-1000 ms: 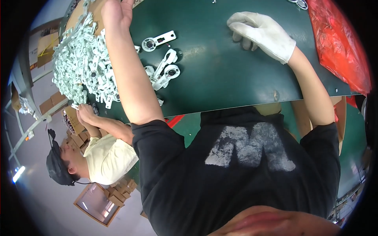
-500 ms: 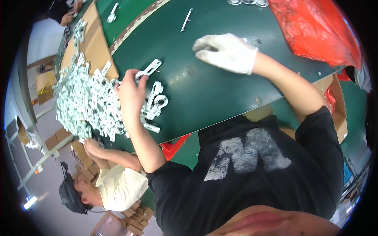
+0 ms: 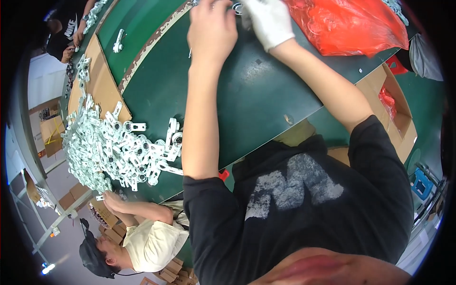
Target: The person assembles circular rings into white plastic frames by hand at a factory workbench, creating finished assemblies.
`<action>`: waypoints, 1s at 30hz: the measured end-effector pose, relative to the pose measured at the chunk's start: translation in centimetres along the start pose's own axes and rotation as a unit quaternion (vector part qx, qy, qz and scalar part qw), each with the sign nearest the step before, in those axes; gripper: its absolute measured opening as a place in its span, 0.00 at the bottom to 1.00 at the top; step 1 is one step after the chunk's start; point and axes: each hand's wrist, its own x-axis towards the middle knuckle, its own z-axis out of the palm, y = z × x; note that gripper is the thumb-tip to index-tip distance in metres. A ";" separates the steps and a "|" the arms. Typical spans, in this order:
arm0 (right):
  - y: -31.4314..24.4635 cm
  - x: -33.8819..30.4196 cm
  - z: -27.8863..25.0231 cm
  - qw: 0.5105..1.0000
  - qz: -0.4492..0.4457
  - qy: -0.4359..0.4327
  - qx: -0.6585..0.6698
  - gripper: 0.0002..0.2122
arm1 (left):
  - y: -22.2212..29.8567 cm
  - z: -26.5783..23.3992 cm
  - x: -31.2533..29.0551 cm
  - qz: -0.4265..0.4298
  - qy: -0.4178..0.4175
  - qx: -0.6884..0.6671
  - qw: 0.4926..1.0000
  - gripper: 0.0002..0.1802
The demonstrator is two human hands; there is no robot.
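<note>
My bare left hand (image 3: 211,31) reaches far out to the upper edge of the view, its fingers curled and partly cut off there. What it grips is hidden. My right hand (image 3: 269,21), in a white glove, is close beside it on the right, with most fingers beyond the edge. Between the two hands shows a ring-shaped metal part (image 3: 237,8). Beside my left wrist, a thin pale metal piece (image 3: 190,53) is mostly covered. Left of my forearm lies a heap of pale metal brackets (image 3: 111,147) with ringed ends.
A red plastic bag (image 3: 346,26) lies at the far right of the green table (image 3: 261,104). A cardboard sheet (image 3: 102,80) lies beyond the heap. At left, a co-worker's hands (image 3: 113,202) touch the heap; another person (image 3: 66,38) works farther off. An open carton (image 3: 389,114) stands right.
My left hand has moved from the heap, where it held a bracket, out to the far edge of the view. My gloved right hand has also moved farther away, and the hands are now close together.
</note>
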 end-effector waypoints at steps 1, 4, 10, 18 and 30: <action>-0.4 0.5 0.0 0.904 0.199 0.117 0.359 0.15 | 0.7 1.7 1.1 -0.038 -0.107 0.292 0.950 0.13; 1.7 1.3 -1.0 0.875 0.213 0.116 0.420 0.13 | -1.6 3.8 0.6 0.029 -0.111 0.315 0.942 0.18; 1.9 1.2 -0.5 0.908 0.143 0.083 0.386 0.10 | 0.1 2.2 -3.1 -0.054 -0.143 0.280 0.948 0.11; -2.2 -1.1 -1.7 0.974 0.012 -0.218 -0.065 0.18 | 4.1 -3.2 -8.4 -0.188 -0.168 0.293 0.922 0.21; -2.7 -2.7 -1.9 0.925 -0.007 -0.296 -0.238 0.17 | 1.8 -4.2 -10.5 -0.143 -0.022 0.140 0.980 0.27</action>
